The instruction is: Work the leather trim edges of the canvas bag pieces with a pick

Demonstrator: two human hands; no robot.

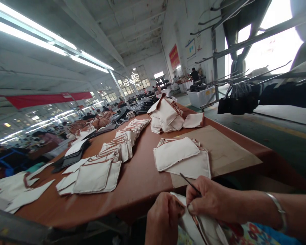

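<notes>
At the table's near edge, my left hand point(164, 216) is closed on the edge of a cream fabric piece point(211, 229) with brown trim. My right hand point(210, 200), with a metal bangle at the wrist, is closed round a thin dark tool point(190, 183) and pinches the same piece close to my left hand. The tool's tip points up and to the left. Just beyond my hands, a few cream pieces point(178, 153) lie stacked, partly on brown paper point(219, 149). The tool's lower end is hidden by my fingers.
The brown table point(140, 177) bears a long row of overlapping cream pieces point(94, 175) and a heap of more point(165, 115) farther back. Dark pieces point(75, 154) lie left. Right of the table stand a metal rack with black bags point(239, 98) and a white bin point(201, 97).
</notes>
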